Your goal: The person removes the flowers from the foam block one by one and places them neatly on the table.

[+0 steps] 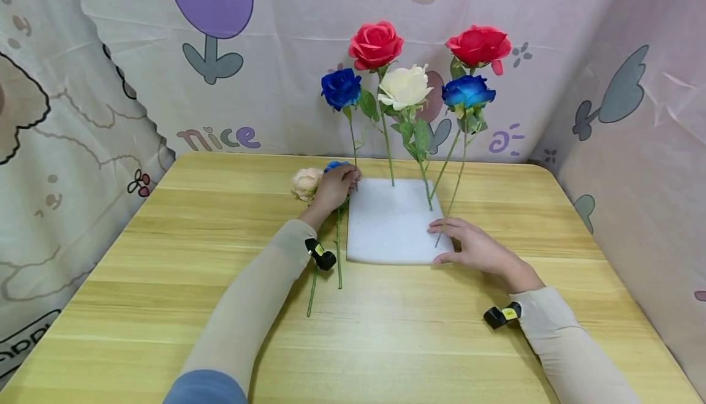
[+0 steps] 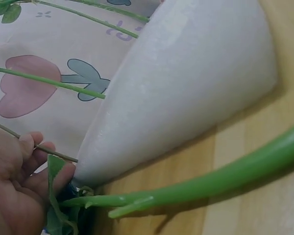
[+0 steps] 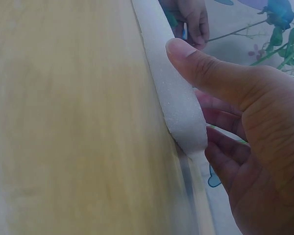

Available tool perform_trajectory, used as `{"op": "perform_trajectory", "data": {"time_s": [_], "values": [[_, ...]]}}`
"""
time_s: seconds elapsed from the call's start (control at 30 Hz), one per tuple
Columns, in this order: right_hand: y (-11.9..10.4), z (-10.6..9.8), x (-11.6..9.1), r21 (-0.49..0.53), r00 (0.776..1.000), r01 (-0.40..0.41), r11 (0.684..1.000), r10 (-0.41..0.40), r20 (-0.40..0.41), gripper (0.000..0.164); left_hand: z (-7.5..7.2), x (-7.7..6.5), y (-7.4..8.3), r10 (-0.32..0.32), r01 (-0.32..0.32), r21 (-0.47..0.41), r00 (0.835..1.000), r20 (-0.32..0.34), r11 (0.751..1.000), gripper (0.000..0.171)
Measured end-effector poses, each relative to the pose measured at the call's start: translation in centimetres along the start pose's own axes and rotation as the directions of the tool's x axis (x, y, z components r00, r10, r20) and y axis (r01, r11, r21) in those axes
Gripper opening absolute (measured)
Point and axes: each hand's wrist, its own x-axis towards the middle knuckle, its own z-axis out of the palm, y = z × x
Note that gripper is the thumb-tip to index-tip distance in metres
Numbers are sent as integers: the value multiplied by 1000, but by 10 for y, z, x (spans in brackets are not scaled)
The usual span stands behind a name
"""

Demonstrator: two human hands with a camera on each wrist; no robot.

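Note:
My left hand (image 1: 333, 187) pinches the thin stem of a dark blue rose (image 1: 340, 89) at the back left corner of a white foam board (image 1: 386, 226). The stem's lower end meets the foam in the left wrist view. At the board's front right corner, my right hand (image 1: 477, 249) grips the edge, thumb on the front side and fingers along the right. Standing in the foam are a red rose (image 1: 376, 45), a white rose (image 1: 405, 87), a second red rose (image 1: 478, 46) and a lighter blue rose (image 1: 468, 91).
Left of the board, a peach rose (image 1: 306, 184) and another blue rose (image 1: 334, 165) lie on the wooden table (image 1: 413, 330), stems toward the front. Part of them is behind my left hand. A printed cloth (image 1: 298, 18) hangs behind the table.

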Motion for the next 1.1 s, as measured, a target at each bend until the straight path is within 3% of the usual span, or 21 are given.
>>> {"op": "perform_trajectory", "data": {"time_s": [0.4,0.63,1.1], "values": [[-1,0,-1,8,1000,-8,1000,8,0,66,-5,-5,5,-2,0,-86,1000,-30,996,31],[0,0,0,-6,1000,-5,1000,5,-4,67,-11,-3,12,23,-33,-200,998,-54,979,31],[-2,-1,1,1,1000,-9,1000,9,-3,68,-28,-18,16,71,-91,-189,992,-107,978,24]]}}
